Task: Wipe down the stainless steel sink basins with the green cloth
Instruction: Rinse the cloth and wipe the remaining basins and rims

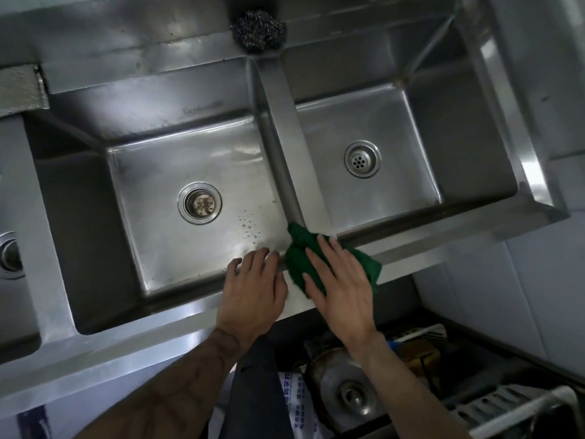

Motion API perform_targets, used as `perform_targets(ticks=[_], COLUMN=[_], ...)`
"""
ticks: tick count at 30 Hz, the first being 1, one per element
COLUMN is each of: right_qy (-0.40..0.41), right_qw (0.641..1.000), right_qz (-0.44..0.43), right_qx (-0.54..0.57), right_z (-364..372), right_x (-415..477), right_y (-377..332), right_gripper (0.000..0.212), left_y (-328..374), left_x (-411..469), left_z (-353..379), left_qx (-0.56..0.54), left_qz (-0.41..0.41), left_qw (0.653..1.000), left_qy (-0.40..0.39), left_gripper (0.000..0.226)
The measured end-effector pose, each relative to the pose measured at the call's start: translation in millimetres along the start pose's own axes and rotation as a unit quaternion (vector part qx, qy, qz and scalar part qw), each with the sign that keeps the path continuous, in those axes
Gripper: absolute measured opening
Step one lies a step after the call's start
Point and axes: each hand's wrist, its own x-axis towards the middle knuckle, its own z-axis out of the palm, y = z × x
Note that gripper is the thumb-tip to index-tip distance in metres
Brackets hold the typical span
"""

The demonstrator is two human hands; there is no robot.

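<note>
The green cloth (299, 248) lies crumpled on the sink's front rim (411, 248), where the divider (294, 153) between the two basins meets it. My right hand (340, 286) lies flat on the cloth with fingers straight, pressing it down. My left hand (256, 286) rests on the front rim just left of the cloth, its fingers bent over the edge into the left basin (190, 160). The right basin (380, 122) lies beyond the cloth. Each basin has a round drain.
A steel wool scrubber (258, 30) sits on the back rim above the divider. Part of a third basin (9, 255) shows at the far left. Below the sink on the right are a metal pot (345, 388) and white racks (506, 407).
</note>
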Motion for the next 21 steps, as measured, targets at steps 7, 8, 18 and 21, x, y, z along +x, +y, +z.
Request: perform_targets(ticks=[7, 8, 18, 21], right_qy=[0.08, 0.085, 0.066, 0.046], right_qw=[0.981, 0.982, 0.995, 0.997], right_qz=[0.175, 0.169, 0.068, 0.059], right_qx=[0.024, 0.026, 0.043, 0.021], right_z=[-9, -6, 40, 24], right_x=[-2, -3, -34, -19], right_y=[20, 13, -138, -109], right_gripper=[0.042, 0.04, 0.039, 0.037], left_y=[-4, -6, -135, -178], left_x=[-5, -6, -94, -121], left_z=[-1, -2, -32, -38], left_qx=[-0.017, -0.021, 0.038, 0.043], left_qz=[0.005, 0.009, -0.056, -0.058], left_qw=[0.999, 0.999, 0.997, 0.996], left_qy=[0.03, 0.035, 0.04, 0.044], left_gripper=[0.039, 0.038, 0.045, 0.047])
